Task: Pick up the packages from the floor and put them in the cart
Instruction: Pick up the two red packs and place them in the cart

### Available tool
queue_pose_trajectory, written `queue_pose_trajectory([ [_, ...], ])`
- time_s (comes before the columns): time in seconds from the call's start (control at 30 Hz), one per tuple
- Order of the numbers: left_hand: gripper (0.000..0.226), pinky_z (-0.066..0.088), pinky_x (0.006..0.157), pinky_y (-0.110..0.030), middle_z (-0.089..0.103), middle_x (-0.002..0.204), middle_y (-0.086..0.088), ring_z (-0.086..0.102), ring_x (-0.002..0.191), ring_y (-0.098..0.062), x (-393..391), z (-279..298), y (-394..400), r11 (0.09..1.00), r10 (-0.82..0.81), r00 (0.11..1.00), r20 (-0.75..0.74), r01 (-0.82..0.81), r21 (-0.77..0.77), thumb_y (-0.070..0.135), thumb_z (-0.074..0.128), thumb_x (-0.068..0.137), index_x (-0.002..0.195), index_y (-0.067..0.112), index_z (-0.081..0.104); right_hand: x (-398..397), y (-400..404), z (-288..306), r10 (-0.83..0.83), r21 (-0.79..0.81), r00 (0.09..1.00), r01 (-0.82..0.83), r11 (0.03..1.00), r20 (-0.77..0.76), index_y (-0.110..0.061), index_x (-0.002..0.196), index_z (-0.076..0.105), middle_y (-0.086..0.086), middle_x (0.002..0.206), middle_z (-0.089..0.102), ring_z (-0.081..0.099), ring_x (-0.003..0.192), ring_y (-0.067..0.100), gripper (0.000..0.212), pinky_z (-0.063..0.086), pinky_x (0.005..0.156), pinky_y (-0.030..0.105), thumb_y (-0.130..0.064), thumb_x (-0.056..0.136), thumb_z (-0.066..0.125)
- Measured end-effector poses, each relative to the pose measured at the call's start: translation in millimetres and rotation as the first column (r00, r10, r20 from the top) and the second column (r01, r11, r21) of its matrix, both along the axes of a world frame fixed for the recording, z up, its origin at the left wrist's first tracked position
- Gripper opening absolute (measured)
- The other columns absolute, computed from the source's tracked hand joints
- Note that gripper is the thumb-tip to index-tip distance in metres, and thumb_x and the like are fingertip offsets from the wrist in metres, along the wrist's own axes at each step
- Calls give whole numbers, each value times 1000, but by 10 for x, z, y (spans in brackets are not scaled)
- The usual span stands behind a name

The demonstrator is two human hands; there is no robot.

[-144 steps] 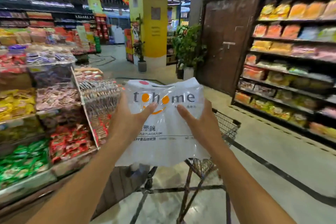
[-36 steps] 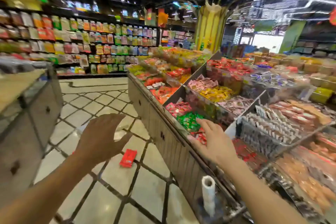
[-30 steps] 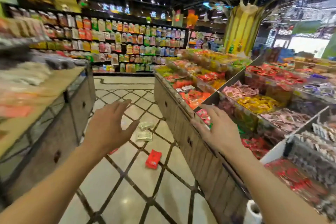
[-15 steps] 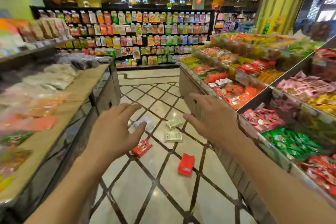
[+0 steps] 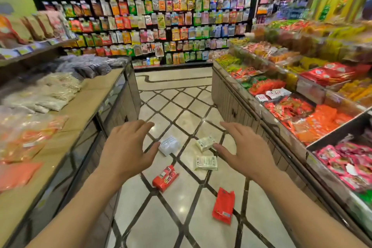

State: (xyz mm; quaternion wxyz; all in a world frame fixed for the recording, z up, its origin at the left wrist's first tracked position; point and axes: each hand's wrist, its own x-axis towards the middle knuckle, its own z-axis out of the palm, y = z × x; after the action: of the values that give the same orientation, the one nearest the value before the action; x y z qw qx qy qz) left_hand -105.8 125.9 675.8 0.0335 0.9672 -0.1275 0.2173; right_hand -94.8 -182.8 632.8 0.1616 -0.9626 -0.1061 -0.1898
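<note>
Several packages lie on the tiled aisle floor ahead of me. A white package lies furthest left, a pale green package sits to its right, and another pale green package lies just nearer. A red package and a flat red pouch lie closest. My left hand and my right hand hover above them with fingers spread, holding nothing. The cart is out of view.
A wooden display counter with bagged goods borders the aisle on the left. Snack bins line the right side. A wall of hanging packets closes the far end. The tiled floor runs between them.
The white bag I held over the cart is gone from my hands. My view has turned from the cart to the aisle, and the floor packages have come to the centre.
</note>
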Motion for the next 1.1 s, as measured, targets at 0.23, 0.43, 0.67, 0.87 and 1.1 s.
queue_pose_trajectory([
  [0.23, 65, 56, 84, -49, 75, 115, -10, 72, 101, -33, 1762, -633, 275, 999, -3, 993, -115, 7, 38, 58, 50, 85, 126, 12, 72, 1465, 128, -429, -94, -83, 992, 87, 993, -86, -29, 151, 54, -3, 144, 63, 59, 130, 24, 81, 54, 97, 46, -80, 92, 34],
  [0.43, 65, 53, 89, -47, 73, 122, -3, 70, 107, -26, 3533, -1174, 390, 996, -71, 961, -267, 84, 38, 61, 48, 87, 131, 18, 69, 2931, 329, -937, -218, -78, 958, 207, 975, -184, -29, 154, 50, -1, 149, 59, 55, 137, 25, 79, 52, 102, 47, -79, 94, 38],
  [0.67, 72, 56, 83, -46, 76, 119, -10, 71, 103, -35, 5057, -2245, 324, 991, -119, 869, -480, 133, -5, 63, 42, 81, 126, 15, 72, 4252, 431, -1971, -304, 5, 883, 328, 945, -357, -26, 152, 51, 0, 145, 60, 57, 132, 27, 77, 50, 101, 46, -75, 93, 41],
  [0.87, 74, 54, 93, -49, 73, 124, -10, 67, 112, -38, 5685, -3924, -7, 992, -117, 773, -623, 60, -112, 64, 44, 79, 129, 16, 70, 4646, 281, -3842, -350, -40, 726, 407, 913, -592, -27, 157, 45, 3, 152, 56, 55, 135, 29, 81, 50, 101, 46, -75, 93, 38],
  [1.1, 56, 53, 89, -50, 71, 127, -13, 68, 110, -41, 6012, -6644, -301, 996, -87, 670, -737, 37, -84, 50, 59, 88, 134, 18, 67, 4661, -3, -6624, -396, -158, 465, 472, 868, -792, -30, 160, 36, 2, 160, 48, 46, 145, 29, 72, 42, 112, 47, -67, 99, 45],
])
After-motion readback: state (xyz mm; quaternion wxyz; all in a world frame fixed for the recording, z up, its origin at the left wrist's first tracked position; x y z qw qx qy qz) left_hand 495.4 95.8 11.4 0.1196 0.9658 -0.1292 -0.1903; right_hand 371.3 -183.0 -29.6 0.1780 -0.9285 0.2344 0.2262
